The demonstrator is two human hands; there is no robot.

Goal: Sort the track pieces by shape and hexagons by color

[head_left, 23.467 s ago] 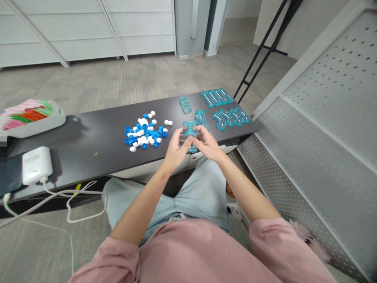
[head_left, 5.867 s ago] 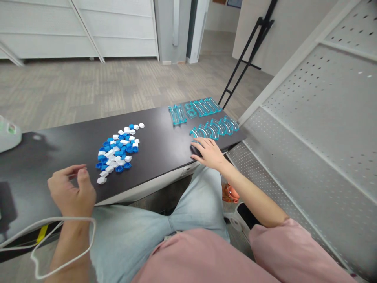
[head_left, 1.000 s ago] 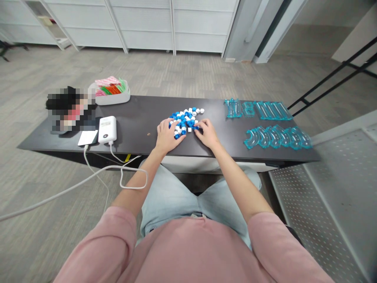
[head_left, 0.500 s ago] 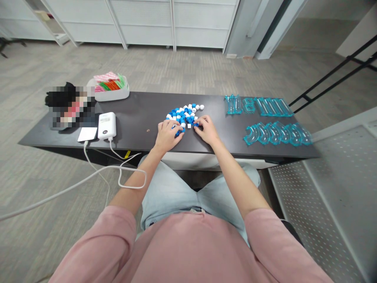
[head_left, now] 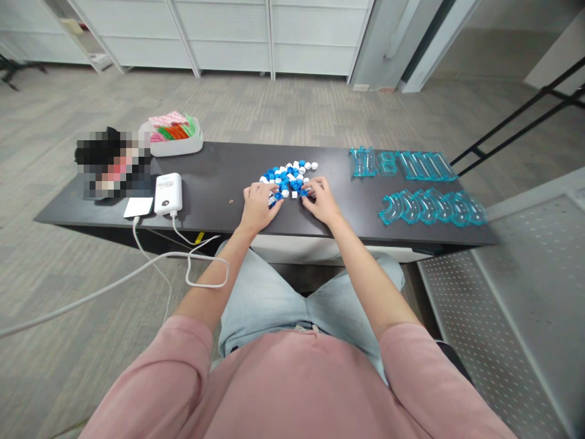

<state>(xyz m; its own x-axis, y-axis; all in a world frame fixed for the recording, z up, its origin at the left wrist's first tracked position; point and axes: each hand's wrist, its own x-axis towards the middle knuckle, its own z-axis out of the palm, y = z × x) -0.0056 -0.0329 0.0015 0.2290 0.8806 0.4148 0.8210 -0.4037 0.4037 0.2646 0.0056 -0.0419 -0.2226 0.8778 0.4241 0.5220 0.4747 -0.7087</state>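
Observation:
A loose heap of small blue and white blocks (head_left: 287,175) lies on the dark table in front of me. My left hand (head_left: 259,206) rests at the heap's near left side, thumb and fingers apart, with a few blocks by the fingertips. At the near right side, my right hand (head_left: 322,200) has its thumb and forefinger closed about a blue block (head_left: 303,193). A lone white block (head_left: 294,195) sits between the two hands. Parts of the heap are hidden behind my fingers.
Clear turquoise plastic pieces (head_left: 427,166) stand in rows at the right, with curved ones (head_left: 432,207) nearer. To the left are a white power bank (head_left: 168,194) with cables, a pale flat device (head_left: 138,207) and a white basket (head_left: 178,148) of coloured strips.
My left hand's fingers have spread a little, and some blocks near its thumb have shifted. The right hand stays almost in place. The whole view has moved slightly.

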